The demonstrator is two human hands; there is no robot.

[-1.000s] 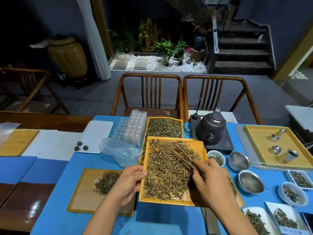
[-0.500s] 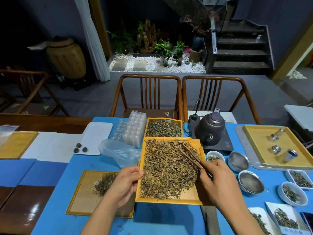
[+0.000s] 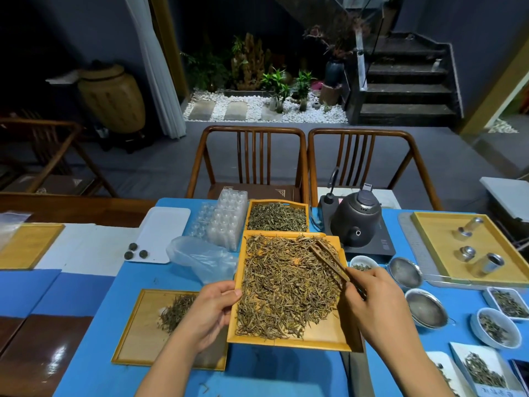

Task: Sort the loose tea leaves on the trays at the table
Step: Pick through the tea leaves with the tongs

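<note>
Tea leaves (image 3: pixel 286 285) lie heaped across the orange tray (image 3: pixel 320 336) in front of the person, covering most of it and leaving a bare strip along the near edge. The left hand (image 3: pixel 210 313) grips the tray's left rim, thumb hooked over the top edge and fingers curled underneath, so the hand is closed on the tray. The right hand (image 3: pixel 375 305) is closed around the handle end of a pair of wooden tongs (image 3: pixel 329 260), whose tips reach forward and left into the far right corner of the heap, touching the leaves.

Just left of that tray, partly under the left wrist, sits a paler wooden tray (image 3: pixel 137 333) with a small clump of leaves on it. Both rest on the blue table (image 3: pixel 91 325). To the right of the right hand are two metal strainers (image 3: pixel 426 308) and several small white dishes (image 3: pixel 498 328) of leaves.

Farther back, a crumpled clear plastic bag (image 3: pixel 200 257) lies beside the main tray, and behind it stands a stack of clear blister packs (image 3: pixel 226 222). A second orange tray (image 3: pixel 277 217) of darker leaves butts against the far edge of the first. Next to it a dark kettle (image 3: pixel 356 222) sits on its base. Two wooden chairs (image 3: pixel 252 159) stand beyond the table.
</note>
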